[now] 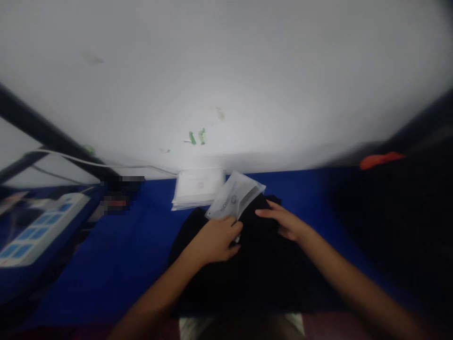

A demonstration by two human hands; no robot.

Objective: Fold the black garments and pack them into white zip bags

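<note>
Left hand (220, 238) pinches the light, slippery-looking bag (235, 196) by its edge, the best spot; right hand (286, 221) pinches soft-looking cloth (253, 236).

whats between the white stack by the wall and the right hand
In the head view, the printed translucent bag lies between the white stack and the right hand, with part of the black cloth between bag and hand.

The left hand (220, 240) pinches the lower edge of a translucent printed bag (233, 196) over black fabric (247, 269) on the blue tabletop (130, 255); the right hand (285, 221) grips the fabric beside it. Behind, white packets (198, 186) lie stacked near the wall (226, 71), a power strip (44, 229) at far left.
</note>
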